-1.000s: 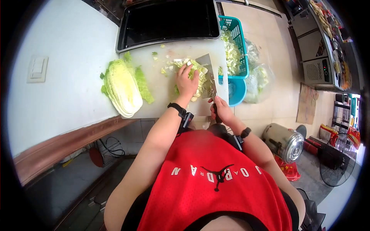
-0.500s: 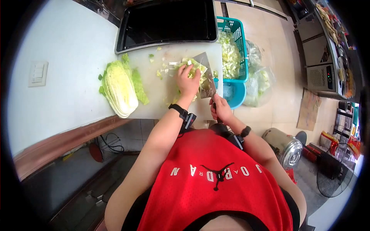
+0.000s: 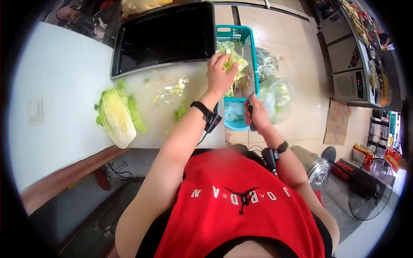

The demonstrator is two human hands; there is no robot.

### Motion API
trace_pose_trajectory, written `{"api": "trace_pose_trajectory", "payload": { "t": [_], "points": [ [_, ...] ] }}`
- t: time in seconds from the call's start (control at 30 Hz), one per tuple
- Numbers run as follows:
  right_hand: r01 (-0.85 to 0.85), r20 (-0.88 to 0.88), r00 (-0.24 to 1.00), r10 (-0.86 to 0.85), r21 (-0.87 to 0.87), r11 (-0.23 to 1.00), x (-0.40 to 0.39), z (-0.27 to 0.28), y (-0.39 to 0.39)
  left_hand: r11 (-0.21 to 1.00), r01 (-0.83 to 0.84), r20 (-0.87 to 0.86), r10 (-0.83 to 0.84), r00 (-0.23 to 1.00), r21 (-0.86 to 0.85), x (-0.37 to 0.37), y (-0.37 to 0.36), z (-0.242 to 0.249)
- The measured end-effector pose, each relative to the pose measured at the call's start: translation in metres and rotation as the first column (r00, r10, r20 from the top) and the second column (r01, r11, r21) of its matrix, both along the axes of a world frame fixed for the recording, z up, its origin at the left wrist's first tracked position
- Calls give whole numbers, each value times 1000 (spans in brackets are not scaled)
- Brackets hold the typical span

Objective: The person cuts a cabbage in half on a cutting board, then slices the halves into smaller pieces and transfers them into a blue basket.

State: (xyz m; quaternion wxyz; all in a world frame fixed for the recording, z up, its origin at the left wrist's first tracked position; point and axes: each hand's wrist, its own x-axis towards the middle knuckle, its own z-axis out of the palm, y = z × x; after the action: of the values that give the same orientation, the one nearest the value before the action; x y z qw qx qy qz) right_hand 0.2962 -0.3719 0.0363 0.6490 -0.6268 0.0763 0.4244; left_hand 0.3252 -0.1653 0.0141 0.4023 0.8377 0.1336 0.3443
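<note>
A cleaver [image 3: 246, 69] is held by its handle in my right hand [image 3: 257, 112], its broad blade over the green basket [image 3: 254, 51]. Chopped cabbage [image 3: 238, 64] lies against the blade, and my left hand [image 3: 221, 74] rests on it with fingers curved around the pieces. More cut cabbage shows in the basket below. On the white cutting board [image 3: 150, 103] are small scraps [image 3: 176, 88] and a leafy piece [image 3: 181, 110] near my left forearm. A large cabbage half [image 3: 116, 116] lies cut side up at the board's left end.
A black tray [image 3: 165, 38] stands behind the board. Beside the basket are a blue container [image 3: 235, 116] and plastic bags of greens [image 3: 275, 96] on the tiled floor. At the right are a metal pot [image 3: 316, 170], a fan [image 3: 372, 189] and a kitchen counter [image 3: 350, 81].
Both hands have moved right with the cleaver and chopped cabbage, from the board to over the basket. Fewer pieces are on the board. The view has shifted a little.
</note>
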Motion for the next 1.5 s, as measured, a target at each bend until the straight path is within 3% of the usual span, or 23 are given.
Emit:
{"api": "trace_pose_trajectory", "payload": {
  "t": [0.17, 0.23, 0.27, 0.33, 0.37, 0.43, 0.5, 0.53, 0.57, 0.63, 0.7, 0.73, 0.8, 0.83, 0.9, 0.93, 1.0, 1.07, 1.13, 1.2, 1.4, 1.47, 1.5],
  "points": [
    [38, 227, 973, -42, 24, 999, 73, 8, 19, 984, 131, 96, -144, 985, 123, 67, 22, 30],
    [86, 530, 846, 54, -237, 968, 104, -16, 27, 952, 92, -113, -62, 992, 292, 69, 33, 40],
    [78, 530, 846, 57, -230, 970, 115, -23, 29, 950, 85, -114, -53, 992, 299, 64, 40, 42],
    [172, 612, 766, 198, -491, 854, 129, -32, 32, 974, 123, -115, -103, 988, 192, 48, 57, 42],
    [204, 666, 718, 205, -483, 852, 130, -37, 30, 978, 115, -81, -103, 991, 171, 36, 67, 40],
    [153, 630, 745, 220, -482, 862, 134, -70, 13, 982, 93, -14, -92, 996, 163, -1, 88, 43],
    [120, 608, 775, 171, -407, 906, 123, -73, 4, 999, 33, -91, -37, 995, -42, -52, 102, 51],
    [106, 606, 776, 178, -403, 909, 114, -69, -1, 991, -42, -238, 10, 971, -129, -81, 107, 54],
    [106, 605, 781, 157, -376, 921, 106, -66, -6, 970, -132, -385, 44, 922, -204, -111, 112, 56],
    [89, 599, 788, 145, -343, 935, 90, -59, -12, 987, -164, -513, 144, 846, 8, -169, 119, 43],
    [44, 694, 699, 175, -286, 957, 79, -51, -17, 969, -246, -777, 153, 611, -2, -215, 115, 37],
    [34, 692, 699, 182, -286, 958, 74, -46, -17, 967, -255, -778, 159, 607, -2, -235, 107, 27],
    [-42, 623, 743, 244, -321, 946, 63, -34, -14, 976, -216, -889, 127, 440, 32, -271, 95, 12],
    [-61, 616, 744, 258, -323, 945, 58, -22, -10, 972, -233, -893, 133, 430, 32, -274, 85, 22],
    [-245, 602, 656, 455, -400, 883, 53, 3, 5, 992, -127, -962, 58, 266, 25, -264, 61, 35],
    [-257, 603, 649, 463, -400, 880, 48, 8, 14, 990, -141, -962, 62, 266, 25, -265, 54, 27],
    [-308, 712, 387, 585, -499, 810, 39, 16, 36, 984, -177, -899, 67, 433, -12, -268, 43, 4],
    [-350, 711, 330, 621, -519, 780, 34, 16, 60, 969, -245, -882, 84, 463, -36, -262, 40, -10],
    [-307, 711, 187, 678, -614, 728, 29, -2, 79, 956, -295, -809, 174, 562, 1, -261, 39, -24],
    [-299, 669, 153, 728, -670, 679, 19, -11, 90, 947, -318, -786, 161, 596, -47, -257, 41, -28],
    [-505, 544, 49, 837, -710, 491, -15, 3, 76, 909, -380, -705, 156, 692, -173, -263, 42, -38],
    [-489, 570, 86, 818, -691, 532, -14, 4, 70, 893, -387, -685, 133, 717, -231, -273, 43, -36],
    [-404, 631, 157, 759, -661, 633, -11, 2, 67, 933, -357, -627, 250, 738, -49, -280, 44, -32]
  ]
}}
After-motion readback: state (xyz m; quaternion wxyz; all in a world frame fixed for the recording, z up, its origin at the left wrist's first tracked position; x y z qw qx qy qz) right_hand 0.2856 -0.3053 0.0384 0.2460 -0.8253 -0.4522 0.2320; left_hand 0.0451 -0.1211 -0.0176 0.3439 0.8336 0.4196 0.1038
